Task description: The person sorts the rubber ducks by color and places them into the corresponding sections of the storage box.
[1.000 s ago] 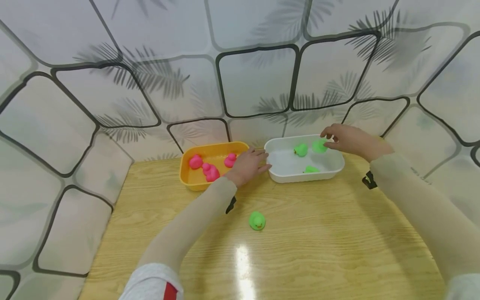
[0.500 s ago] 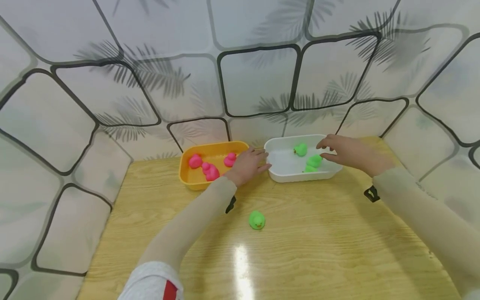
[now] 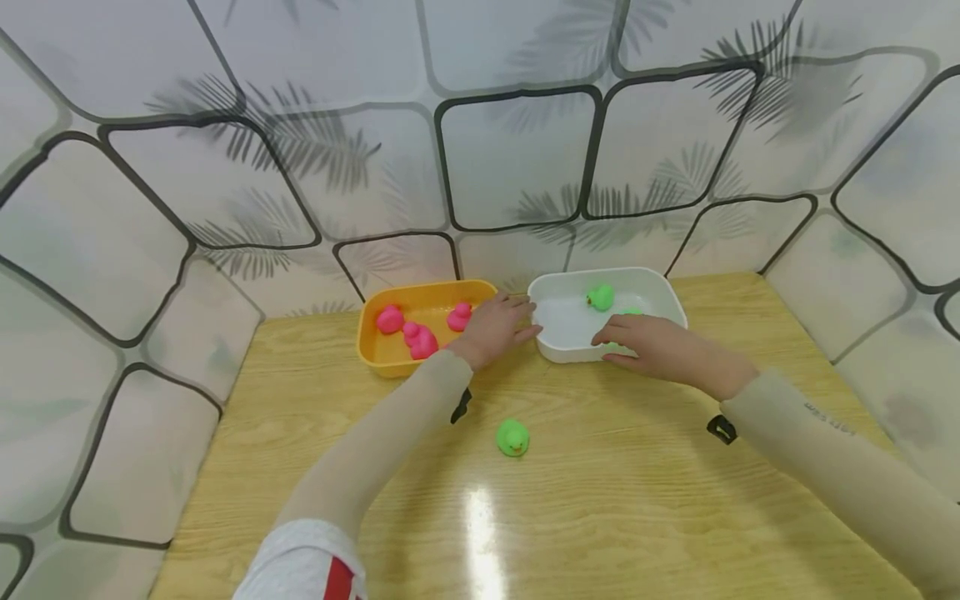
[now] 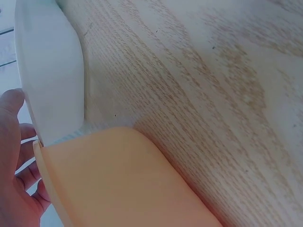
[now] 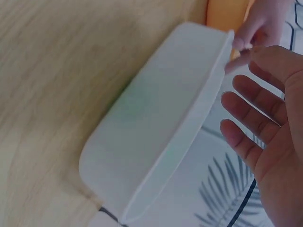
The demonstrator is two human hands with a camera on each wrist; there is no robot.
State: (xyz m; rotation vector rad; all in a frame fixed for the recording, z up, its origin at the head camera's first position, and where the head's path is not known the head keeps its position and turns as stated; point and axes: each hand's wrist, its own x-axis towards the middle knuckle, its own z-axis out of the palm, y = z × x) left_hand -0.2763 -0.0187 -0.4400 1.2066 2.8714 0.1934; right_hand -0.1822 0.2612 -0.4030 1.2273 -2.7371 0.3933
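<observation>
My right hand [image 3: 660, 350] hovers over the near right rim of the white tray [image 3: 558, 327], fingers loosely bent. In the right wrist view that hand [image 5: 272, 118] holds nothing. Inside the white tray a green rubber duck [image 3: 601, 297] sits at the back; other green ducks are mostly hidden by my right hand. My left hand [image 3: 495, 328] lies between the trays, fingers extended towards the white tray's left rim; the left wrist view shows its fingers beside both rims. On the table in front stands another green rubber duck [image 3: 513, 437].
Left of the white tray is an orange tray [image 3: 384, 367], its right part under my left hand. Several pink rubber ducks [image 3: 420, 342] lie in it. A patterned wall [image 3: 517, 158] rises behind both trays, and the wooden table [image 3: 622, 500] stretches towards me.
A green duck has left my right hand's fingertips and lies in the white tray. My right hand has then moved left and towards me. My left hand stays in place.
</observation>
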